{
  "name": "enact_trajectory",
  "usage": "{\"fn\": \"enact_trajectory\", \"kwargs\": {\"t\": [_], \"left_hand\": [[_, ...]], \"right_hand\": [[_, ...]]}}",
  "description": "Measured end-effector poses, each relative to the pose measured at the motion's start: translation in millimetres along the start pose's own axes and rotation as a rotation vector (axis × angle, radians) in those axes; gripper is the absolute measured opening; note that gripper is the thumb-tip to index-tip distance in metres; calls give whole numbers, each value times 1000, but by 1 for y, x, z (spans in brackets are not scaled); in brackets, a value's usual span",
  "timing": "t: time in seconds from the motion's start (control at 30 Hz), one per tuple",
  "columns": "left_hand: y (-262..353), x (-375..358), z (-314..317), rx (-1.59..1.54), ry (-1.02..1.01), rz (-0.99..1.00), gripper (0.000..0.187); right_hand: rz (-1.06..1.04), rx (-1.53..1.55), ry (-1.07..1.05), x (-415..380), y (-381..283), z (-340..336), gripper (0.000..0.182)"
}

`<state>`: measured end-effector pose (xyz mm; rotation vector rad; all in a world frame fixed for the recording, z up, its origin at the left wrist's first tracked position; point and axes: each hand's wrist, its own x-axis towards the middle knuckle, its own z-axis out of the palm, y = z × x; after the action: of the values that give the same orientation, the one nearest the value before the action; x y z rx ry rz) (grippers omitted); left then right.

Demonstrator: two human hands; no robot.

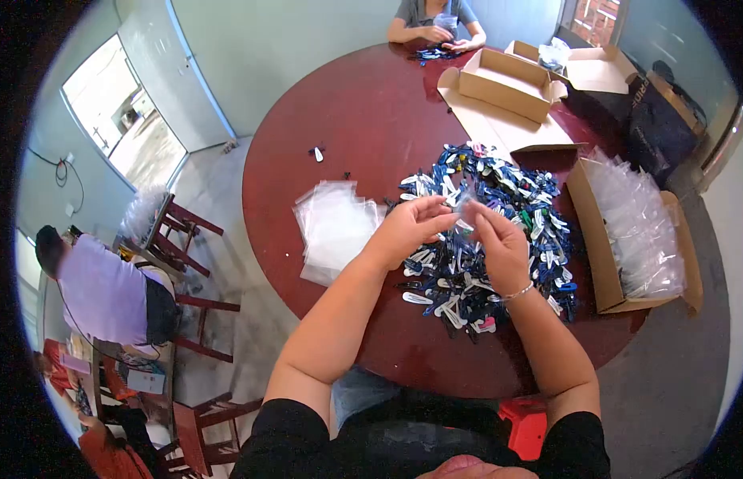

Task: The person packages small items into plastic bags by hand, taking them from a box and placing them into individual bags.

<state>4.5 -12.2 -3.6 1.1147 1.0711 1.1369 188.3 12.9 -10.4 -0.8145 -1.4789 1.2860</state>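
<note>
Over a heap of snap hair clips point(539, 207), my two hands meet at a small clear plastic bag point(466, 209). My right hand point(501, 243) pinches the bag from its right side, a bracelet on the wrist. My left hand point(413, 230) has thumb and fingers closed at the bag's left edge; the exact grip is partly blurred. The clips are mostly dark blue, black and white, with a few coloured ones. To the left of my left hand lies a loose stack of flat clear bags point(333, 227).
An open carton point(588, 239) full of filled clear bags stands at the right. Further back are empty cardboard boxes point(507, 84). Across the round red table point(339, 104), a person point(437, 24) handles a bag and clips. Other people sit at the left near wooden stools point(200, 319).
</note>
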Motion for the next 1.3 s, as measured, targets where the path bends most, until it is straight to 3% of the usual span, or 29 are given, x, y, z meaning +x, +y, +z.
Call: {"fn": "enact_trajectory", "kwargs": {"t": [0.03, 0.1, 0.17, 0.23, 0.3, 0.43, 0.53, 0.8, 0.9, 0.97, 1.1, 1.17, 1.3], "left_hand": [[-1, 1, 0, 43, 25, 2, 54], [0, 0, 1, -12, -44, -20, 51], [3, -5, 4, -276, -233, -36, 47], [-1, -2, 1, -310, -221, -49, 41], [-5, 1, -3, -323, -148, -49, 34], [-4, -1, -6, -272, -24, -70, 27], [-8, -1, -6, -177, 4, -35, 24], [-4, -3, -1, -9, -50, 20, 19], [-1, -5, 2, 89, -89, 57, 19], [0, -6, 4, 135, -120, 88, 20], [2, -8, 8, 219, -173, 119, 18], [8, -12, 16, 188, -176, 150, 18], [0, -8, 11, 393, -151, 202, 20]], "right_hand": [[-18, -205, 52, -4, -3, 1, 23], [-587, -593, 12, -2, 4, 0, 24], [-618, -638, -46, -8, 1, 6, 27], [-721, -803, -145, -16, -9, 14, 36], [-700, -786, -163, -19, -9, 16, 43], [-748, -733, -160, -15, -16, 14, 33], [-785, -693, -36, -11, -18, 10, 23], [-781, -722, 16, -4, -16, 0, 25], [-722, -765, 21, -7, -18, 0, 22], [-561, -776, -59, -10, -24, -1, 15], [-631, -781, -116, -6, -25, -7, 9], [-834, -908, 53, -7, -35, -6, 8], [-758, -912, 34, -11, -35, -2, 11]]}}
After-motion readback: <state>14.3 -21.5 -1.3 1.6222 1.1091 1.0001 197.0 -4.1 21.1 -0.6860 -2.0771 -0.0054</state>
